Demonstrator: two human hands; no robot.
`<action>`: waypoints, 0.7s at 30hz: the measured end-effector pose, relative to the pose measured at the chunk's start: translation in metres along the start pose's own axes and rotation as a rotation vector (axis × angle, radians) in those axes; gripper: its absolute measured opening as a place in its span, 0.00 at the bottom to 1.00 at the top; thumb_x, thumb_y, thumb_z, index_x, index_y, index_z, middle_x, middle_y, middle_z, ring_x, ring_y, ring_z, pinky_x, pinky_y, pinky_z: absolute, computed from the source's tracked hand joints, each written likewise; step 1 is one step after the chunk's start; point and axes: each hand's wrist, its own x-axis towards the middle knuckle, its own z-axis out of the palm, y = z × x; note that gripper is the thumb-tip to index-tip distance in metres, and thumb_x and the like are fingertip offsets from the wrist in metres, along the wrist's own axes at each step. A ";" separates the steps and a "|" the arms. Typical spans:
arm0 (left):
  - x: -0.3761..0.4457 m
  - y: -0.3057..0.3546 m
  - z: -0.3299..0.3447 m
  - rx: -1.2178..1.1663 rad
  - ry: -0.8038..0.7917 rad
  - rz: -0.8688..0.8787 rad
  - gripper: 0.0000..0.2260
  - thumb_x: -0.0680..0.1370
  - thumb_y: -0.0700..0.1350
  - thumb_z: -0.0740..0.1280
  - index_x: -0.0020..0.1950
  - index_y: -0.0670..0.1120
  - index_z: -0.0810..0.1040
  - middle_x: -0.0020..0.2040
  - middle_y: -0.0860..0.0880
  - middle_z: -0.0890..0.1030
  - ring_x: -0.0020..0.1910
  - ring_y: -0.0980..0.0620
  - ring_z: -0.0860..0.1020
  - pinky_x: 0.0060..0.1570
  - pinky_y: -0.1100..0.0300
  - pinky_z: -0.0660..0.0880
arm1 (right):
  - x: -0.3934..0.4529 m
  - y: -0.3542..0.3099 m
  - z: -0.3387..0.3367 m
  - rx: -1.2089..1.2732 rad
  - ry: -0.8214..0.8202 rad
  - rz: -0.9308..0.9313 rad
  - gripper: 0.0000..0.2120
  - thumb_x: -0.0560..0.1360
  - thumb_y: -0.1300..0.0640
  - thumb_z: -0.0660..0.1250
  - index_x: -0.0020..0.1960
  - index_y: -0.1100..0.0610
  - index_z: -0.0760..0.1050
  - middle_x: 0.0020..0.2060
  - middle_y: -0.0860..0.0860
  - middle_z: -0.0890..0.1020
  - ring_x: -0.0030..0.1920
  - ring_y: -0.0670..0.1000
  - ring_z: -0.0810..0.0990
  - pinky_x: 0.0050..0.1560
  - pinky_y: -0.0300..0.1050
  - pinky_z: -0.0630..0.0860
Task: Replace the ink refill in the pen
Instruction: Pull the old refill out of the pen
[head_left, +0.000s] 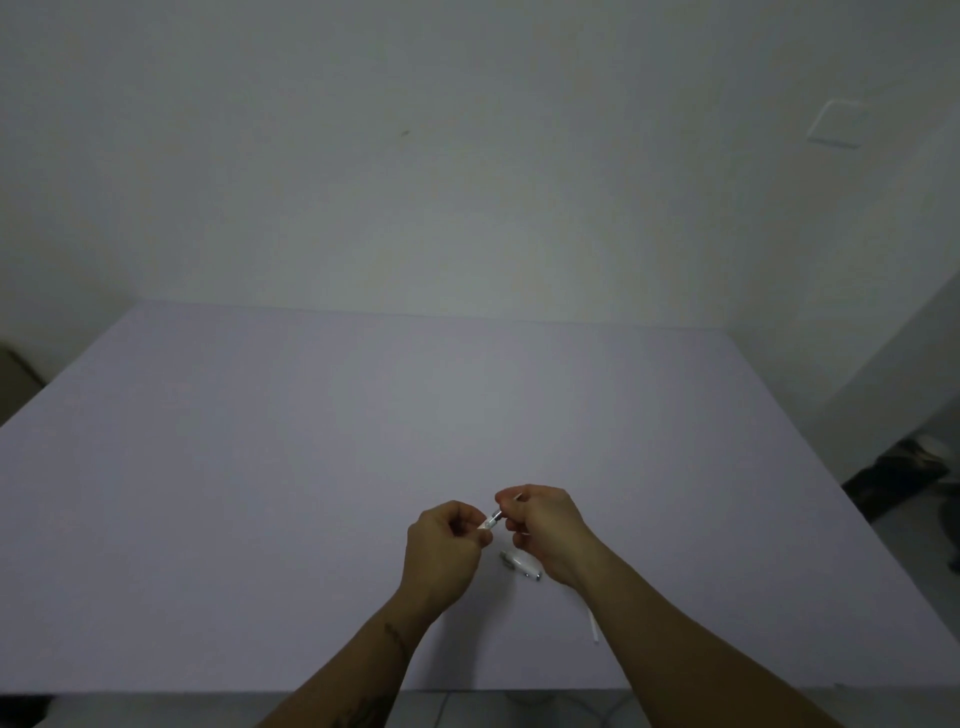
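Both hands meet above the near middle of the pale table (311, 467). My left hand (447, 551) pinches a short clear pen part (491, 521). My right hand (545, 530) grips a thin refill (511, 501) whose end meets that part between the hands. A small white pen piece with a dark tip (519, 564) lies on the table just below the right hand. A thin white stick, perhaps another refill (592, 626), lies beside my right forearm, partly hidden by it.
The table's front edge (208, 692) runs close to my body. A plain wall stands behind the table. Dark objects (898, 473) sit on the floor beyond the table's right edge.
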 end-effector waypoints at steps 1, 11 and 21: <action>0.001 0.000 0.000 0.005 0.001 0.004 0.09 0.71 0.39 0.73 0.37 0.53 0.81 0.33 0.53 0.82 0.32 0.57 0.78 0.32 0.66 0.73 | 0.000 0.000 -0.001 0.007 0.000 -0.010 0.10 0.75 0.68 0.66 0.49 0.59 0.83 0.40 0.56 0.81 0.39 0.52 0.77 0.38 0.45 0.75; 0.003 0.001 0.000 0.055 -0.045 0.030 0.09 0.78 0.39 0.63 0.42 0.48 0.81 0.36 0.49 0.82 0.38 0.50 0.80 0.35 0.66 0.75 | 0.002 0.001 -0.002 0.020 0.051 -0.108 0.19 0.75 0.70 0.64 0.58 0.49 0.74 0.45 0.53 0.87 0.50 0.54 0.82 0.46 0.48 0.76; 0.005 -0.001 0.000 0.085 -0.043 0.006 0.07 0.77 0.39 0.65 0.44 0.47 0.82 0.36 0.50 0.80 0.34 0.54 0.76 0.33 0.66 0.70 | 0.007 0.000 -0.009 0.044 0.095 -0.126 0.19 0.73 0.70 0.65 0.58 0.51 0.74 0.43 0.52 0.88 0.49 0.54 0.83 0.45 0.48 0.77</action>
